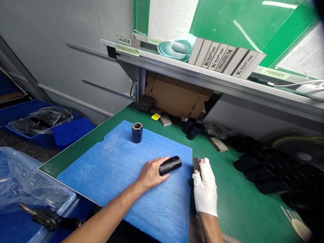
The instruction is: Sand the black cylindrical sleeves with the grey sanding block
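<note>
Fingers (164, 162) of the bare left hand (151, 174) were curled around a glossy black cylinder (171, 165), which lay on its side near the right edge of the blue mat (106, 162). Fingers (205, 165) of the white-gloved right hand (205, 189) were closed narrow on a small brown abrasive block (196, 164), held just beyond that same edge; the thumb was hidden from the head view. Cylinder and block were close together but not touching.

On the mat, toward its far edge, stood an upright dark blue cylinder (137, 132) with a black open top, well apart from both hands. Beyond the far edge, on the green counter (227, 199), lay two dark cylinders (192, 129), two loose brown blocks (165, 120) and a yellow scrap (155, 116). Right of the mat were black foam pads (263, 165). Left of the mat were a clear plastic sheet (25, 182), a black-handled tool (48, 217) and a blue crate (25, 125) of bagged items. Further beyond the mat, a metal shelf (192, 71) carried a row of boxes (225, 57) printed "K" and "220".
</note>
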Demonstrator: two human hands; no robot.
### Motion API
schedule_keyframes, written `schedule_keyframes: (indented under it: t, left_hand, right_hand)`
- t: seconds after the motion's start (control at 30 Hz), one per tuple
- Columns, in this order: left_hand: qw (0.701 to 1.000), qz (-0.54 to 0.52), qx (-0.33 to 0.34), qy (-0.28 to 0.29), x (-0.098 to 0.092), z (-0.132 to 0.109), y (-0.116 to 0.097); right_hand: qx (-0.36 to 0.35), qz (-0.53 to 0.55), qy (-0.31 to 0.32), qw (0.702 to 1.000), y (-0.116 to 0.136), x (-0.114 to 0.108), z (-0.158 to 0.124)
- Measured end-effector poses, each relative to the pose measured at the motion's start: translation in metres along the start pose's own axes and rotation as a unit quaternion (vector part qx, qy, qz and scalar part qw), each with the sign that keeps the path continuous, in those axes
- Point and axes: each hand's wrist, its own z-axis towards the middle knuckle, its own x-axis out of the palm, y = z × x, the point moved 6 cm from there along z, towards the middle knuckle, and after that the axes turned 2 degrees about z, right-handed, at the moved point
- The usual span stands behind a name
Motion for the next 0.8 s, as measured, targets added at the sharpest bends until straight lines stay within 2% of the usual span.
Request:
schedule_keyframes:
  t: [0.07, 0.13, 0.17, 0.23, 0.43, 0.53, 0.63, 0.7, 0.8]
  left_hand:
    - [1.000, 0.004, 0.004, 0.004, 0.000, 0.000, -0.002]
    - [1.000, 0.010, 0.010, 0.008, 0.001, 0.000, -0.004]
    - [1.000, 0.014, 0.011, 0.008, 0.001, 0.000, -0.005]
    - [1.000, 0.023, 0.010, 0.006, 0.000, 0.000, -0.005]
    - [0.999, 0.027, 0.014, 0.025, 0.002, 0.001, -0.005]
    - [1.000, 0.020, 0.010, 0.019, 0.001, 0.001, -0.006]
    - [0.999, 0.017, 0.009, 0.032, 0.002, 0.001, -0.007]
    - [0.999, 0.017, 0.011, 0.032, 0.002, 0.001, -0.006]
    - [1.000, 0.014, 0.006, 0.017, 0.002, 0.001, -0.004]
  right_hand:
    - [-0.036, -0.017, 0.047, 0.998, 0.024, 0.008, 0.001]
    - [-0.072, -0.035, 0.120, 0.990, 0.048, 0.028, 0.009]
    - [-0.077, -0.044, 0.149, 0.985, 0.056, 0.037, 0.013]
    - [-0.063, -0.059, 0.170, 0.982, 0.064, 0.050, 0.020]
    - [-0.054, -0.080, 0.163, 0.982, 0.068, 0.050, 0.012]
    - [-0.021, -0.076, 0.152, 0.985, 0.069, 0.050, 0.012]
    - [-0.069, -0.065, 0.162, 0.982, 0.076, 0.057, 0.008]
    - [-0.063, -0.048, 0.148, 0.986, 0.068, 0.061, 0.013]
    - [-0.008, -0.009, 0.123, 0.992, 0.034, 0.063, 0.030]
